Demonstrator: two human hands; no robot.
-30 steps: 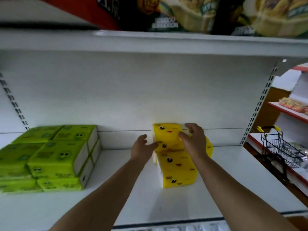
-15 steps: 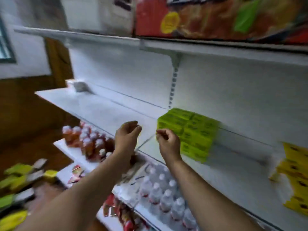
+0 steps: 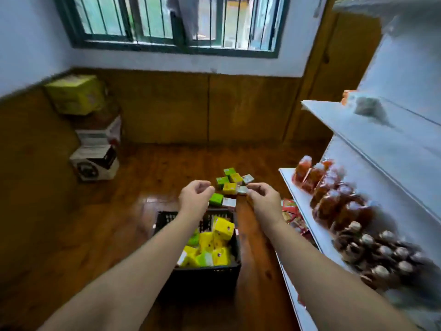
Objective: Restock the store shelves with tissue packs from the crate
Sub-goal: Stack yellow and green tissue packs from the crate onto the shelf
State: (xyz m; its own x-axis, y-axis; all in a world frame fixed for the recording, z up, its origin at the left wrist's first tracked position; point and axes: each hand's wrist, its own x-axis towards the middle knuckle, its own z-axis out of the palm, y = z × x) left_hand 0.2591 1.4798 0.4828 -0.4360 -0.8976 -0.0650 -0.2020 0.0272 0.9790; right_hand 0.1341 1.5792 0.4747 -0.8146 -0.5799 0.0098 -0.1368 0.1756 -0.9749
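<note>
Wooden floor (image 3: 95, 235) under barred window (image 3: 167, 22). One black crate (image 3: 207, 275) on it, heaped with yellow and green tissue packs (image 3: 214, 247); about five loose packs (image 3: 230, 187) on floor beyond. Left hand (image 3: 194, 199) and right hand (image 3: 263, 203) above crate, loosely curled, empty. Half a second back faced green stack on shelf; now turned away, white shelves (image 3: 346, 120) at right.

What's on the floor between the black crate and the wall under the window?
Loose green, yellow and white tissue packs lie on the wooden floor just beyond the crate; past them it is bare to the wall. The head view shows this.
</note>
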